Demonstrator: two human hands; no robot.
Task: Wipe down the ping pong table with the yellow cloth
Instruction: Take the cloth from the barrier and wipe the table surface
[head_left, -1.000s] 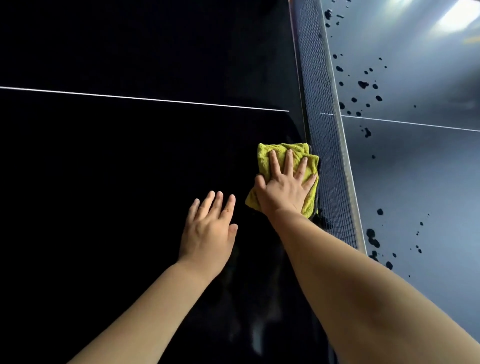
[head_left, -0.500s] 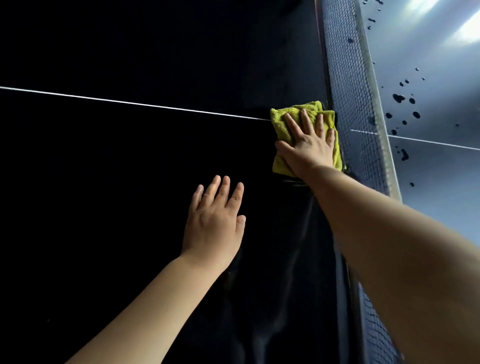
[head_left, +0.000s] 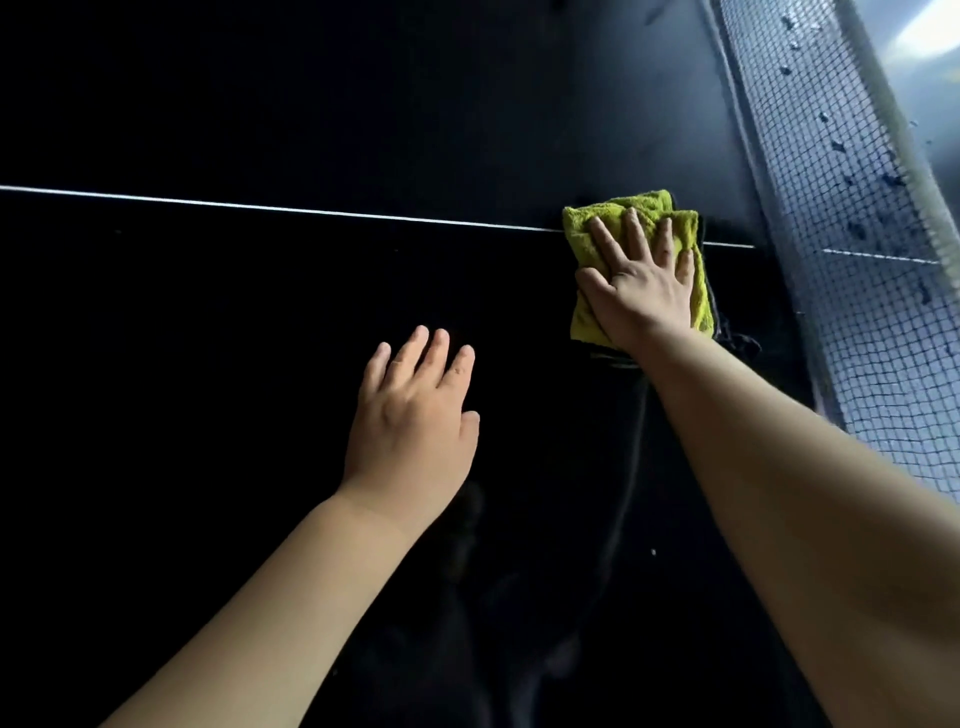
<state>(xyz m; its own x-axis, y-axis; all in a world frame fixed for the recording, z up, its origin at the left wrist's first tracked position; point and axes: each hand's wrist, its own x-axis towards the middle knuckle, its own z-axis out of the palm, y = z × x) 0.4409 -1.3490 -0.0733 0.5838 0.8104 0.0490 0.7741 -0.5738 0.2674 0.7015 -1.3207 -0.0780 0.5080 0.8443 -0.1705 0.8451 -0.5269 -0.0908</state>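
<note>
The yellow cloth (head_left: 597, 244) has slid leftward under the spread, flat right hand (head_left: 641, 293); left hand (head_left: 413, 431) flat, splayed on table (head_left: 208, 364)

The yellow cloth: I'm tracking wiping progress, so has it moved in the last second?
Yes. The yellow cloth, under the right hand, slid along the net, away from the person, and now overlaps the white centre line.

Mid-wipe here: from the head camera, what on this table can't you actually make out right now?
- Surface under the yellow cloth: covered by the cloth and right hand.
- Dirt or streaks on the near table half: too dark.
- Far half past the net: only dark spots through mesh, rest cut off by the right edge.
- Under the left hand: hidden by the palm.
</note>
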